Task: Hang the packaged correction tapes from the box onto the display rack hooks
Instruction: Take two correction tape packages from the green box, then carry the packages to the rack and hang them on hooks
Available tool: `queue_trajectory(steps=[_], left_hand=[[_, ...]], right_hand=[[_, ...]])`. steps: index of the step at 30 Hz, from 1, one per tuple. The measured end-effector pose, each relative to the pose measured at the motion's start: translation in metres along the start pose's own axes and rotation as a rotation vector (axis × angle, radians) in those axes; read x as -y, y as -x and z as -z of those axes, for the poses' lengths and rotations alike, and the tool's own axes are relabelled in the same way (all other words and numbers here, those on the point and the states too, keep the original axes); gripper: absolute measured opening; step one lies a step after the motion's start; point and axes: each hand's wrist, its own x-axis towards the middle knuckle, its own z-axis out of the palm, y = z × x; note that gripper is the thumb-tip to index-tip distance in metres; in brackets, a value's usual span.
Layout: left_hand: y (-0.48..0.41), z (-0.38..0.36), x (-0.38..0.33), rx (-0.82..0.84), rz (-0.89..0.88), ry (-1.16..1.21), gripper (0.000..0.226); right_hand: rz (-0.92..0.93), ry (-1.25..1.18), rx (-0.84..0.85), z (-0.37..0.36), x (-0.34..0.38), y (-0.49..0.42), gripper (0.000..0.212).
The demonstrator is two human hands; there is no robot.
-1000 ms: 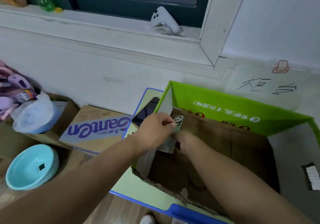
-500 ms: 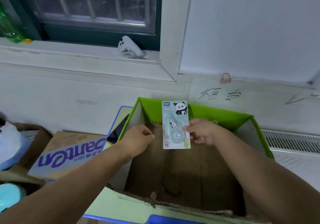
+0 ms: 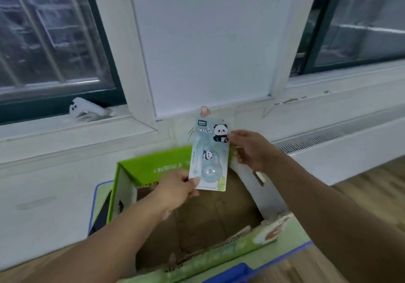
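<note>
Correction tape package (image 3: 209,154) held above the box (image 3: 151,165), not yet on any hook.
Left hand (image 3: 178,191) pinches the card's lower left corner; the panda-printed card stands upright over the box's far green flap, against the white wall (image 3: 208,52); right hand (image 3: 248,149) grips its upper right edge with thumb and fingertips. Just above the card's top a small pinkish hook-like fitting (image 3: 205,111) sits on the wall; whether it belongs to the display rack I cannot tell, and no rack shows. By my reading the pick is done and the hanging is left. The cardboard box lies open below; what shows of its brown floor holds no further packages, though the forearms hide part.
</note>
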Motion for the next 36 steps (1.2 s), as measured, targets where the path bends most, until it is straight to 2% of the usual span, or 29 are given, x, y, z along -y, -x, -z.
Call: queue_trajectory(steps=[3,5,8,11,14,17,20,26,31,36], left_hand=[[0.014,-0.012,0.002,0.125,-0.033,-0.037,0.025],[0.021,-0.024,0.004,0.199,-0.077,-0.097,0.019],[0.032,-0.050,-0.003,0.337,-0.145,-0.150,0.012],[0.047,-0.087,-0.017,0.479,-0.206,-0.152,0.017],[0.068,-0.129,-0.035,0.614,-0.271,-0.216,0.024],[0.096,-0.176,-0.049,0.734,-0.350,-0.282,0.022],[0.131,-0.227,-0.062,0.837,-0.409,-0.323,0.025],[0.224,-0.350,-0.087,0.995,-0.567,-0.398,0.013],[0.319,-0.469,-0.091,1.108,-0.633,-0.432,0.016],[0.423,-0.569,-0.100,1.195,-0.676,-0.407,0.024]], right_hand=[[0.010,-0.024,-0.140,0.018,-0.003,0.036,0.015],[-0.018,-0.023,-0.201,0.027,-0.011,0.065,0.022],[-0.029,-0.020,-0.307,0.045,-0.021,0.111,0.021],[0.012,-0.033,-0.485,0.072,-0.022,0.160,0.014],[0.042,-0.054,-0.670,0.104,-0.022,0.217,0.024],[0.059,-0.063,-0.840,0.138,-0.029,0.283,0.029],[0.077,-0.071,-1.009,0.171,-0.043,0.355,0.028],[0.029,-0.052,-1.323,0.222,-0.078,0.517,0.035],[-0.060,-0.031,-1.478,0.271,-0.116,0.656,0.032],[-0.072,-0.045,-1.661,0.313,-0.142,0.779,0.038]])
